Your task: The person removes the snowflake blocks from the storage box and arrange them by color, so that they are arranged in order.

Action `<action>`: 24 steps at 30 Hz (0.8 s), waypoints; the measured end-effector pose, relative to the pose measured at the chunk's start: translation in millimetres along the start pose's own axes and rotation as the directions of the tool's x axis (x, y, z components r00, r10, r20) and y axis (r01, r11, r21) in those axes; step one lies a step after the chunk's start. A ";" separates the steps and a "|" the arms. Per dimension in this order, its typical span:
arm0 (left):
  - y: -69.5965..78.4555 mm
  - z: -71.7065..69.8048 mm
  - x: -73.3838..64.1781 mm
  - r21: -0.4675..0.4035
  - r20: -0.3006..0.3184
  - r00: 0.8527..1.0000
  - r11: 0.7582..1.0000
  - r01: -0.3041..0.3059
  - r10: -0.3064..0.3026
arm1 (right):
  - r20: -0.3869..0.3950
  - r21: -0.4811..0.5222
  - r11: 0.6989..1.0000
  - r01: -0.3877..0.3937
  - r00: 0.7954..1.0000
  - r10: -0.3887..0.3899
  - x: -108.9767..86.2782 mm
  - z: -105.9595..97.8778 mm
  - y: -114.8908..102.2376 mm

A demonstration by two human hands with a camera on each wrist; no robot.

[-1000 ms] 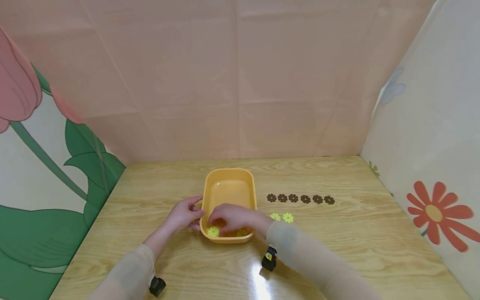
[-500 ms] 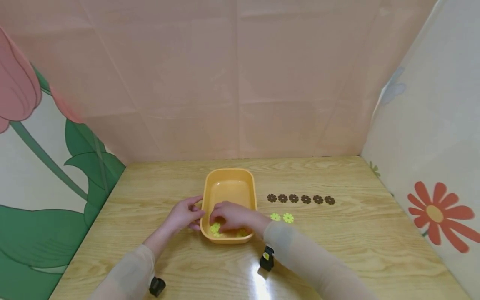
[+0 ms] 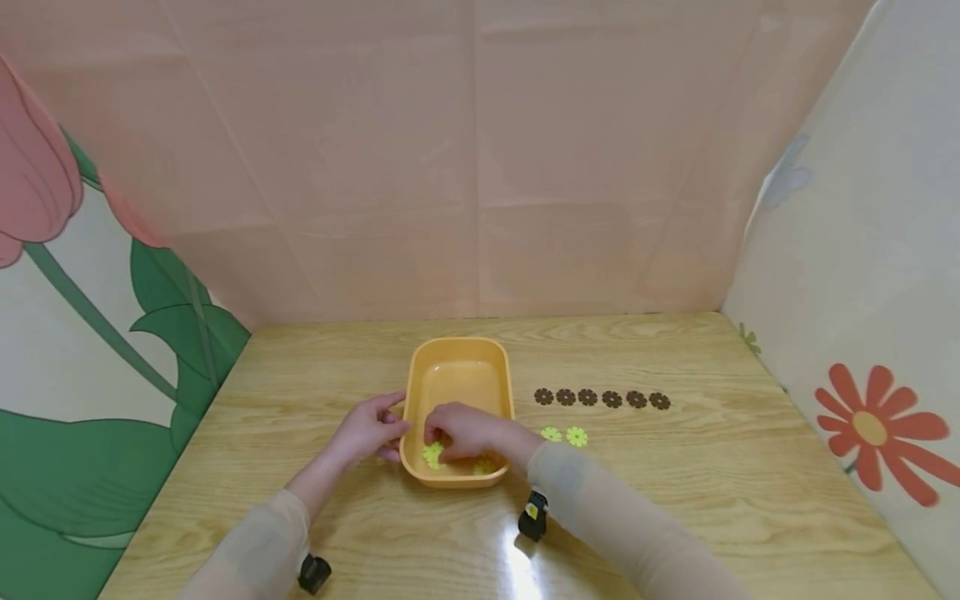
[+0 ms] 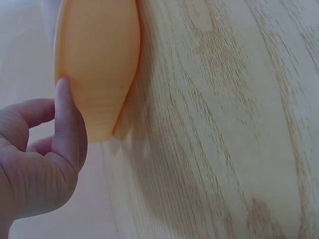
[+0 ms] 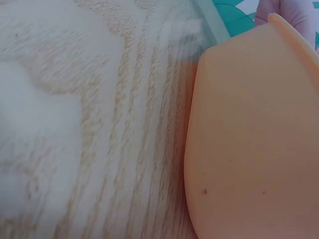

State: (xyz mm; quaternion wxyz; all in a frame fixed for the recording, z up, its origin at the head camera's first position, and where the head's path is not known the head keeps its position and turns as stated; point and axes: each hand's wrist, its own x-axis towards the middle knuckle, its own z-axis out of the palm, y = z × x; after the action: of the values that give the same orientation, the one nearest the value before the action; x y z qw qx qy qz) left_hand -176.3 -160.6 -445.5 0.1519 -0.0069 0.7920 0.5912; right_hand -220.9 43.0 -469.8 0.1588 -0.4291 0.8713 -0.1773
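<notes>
Left hand (image 3: 367, 430) spread against the tub (image 3: 459, 383), right hand's (image 3: 468, 429) grip unclear, the flower disc (image 3: 432, 455) inside seemed light, best pinched by its edge.

The head camera is looking forward and down from above, taking in the counter (image 3: 720, 467) from farther back. Both wrist cameras are peering closely at the outside of the tub (image 3: 459, 392) — which all three are sharing.
</notes>
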 end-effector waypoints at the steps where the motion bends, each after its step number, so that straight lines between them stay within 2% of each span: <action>1: -0.1 0.0 0.0 0.000 -0.001 1.000 1.000 -0.001 0.001 | -0.003 0.006 1.000 0.003 1.000 -0.003 0.0 0.0 0.0; 11: 0.0 0.3 -1.5 0.009 -0.001 1.000 1.000 -0.008 0.008 | -0.001 -0.013 1.000 0.013 1.000 -0.013 -0.3 2.1 3.5; 19: 2.5 -0.1 -4.1 0.004 0.004 1.000 1.000 -0.013 0.013 | -0.019 0.010 1.000 0.021 1.000 -0.021 -0.9 -0.1 0.8; 24: 1.6 -0.1 -2.9 0.005 -0.005 1.000 1.000 -0.002 0.002 | -0.032 0.021 1.000 -0.008 0.999 0.009 -1.4 -0.8 -0.1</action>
State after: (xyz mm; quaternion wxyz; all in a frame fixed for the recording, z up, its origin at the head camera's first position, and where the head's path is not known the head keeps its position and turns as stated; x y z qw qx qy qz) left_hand -173.9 -160.7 -443.2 0.1495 -0.0071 0.7939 0.5893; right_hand -220.4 44.3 -468.8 0.1497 -0.4209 0.8737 -0.1925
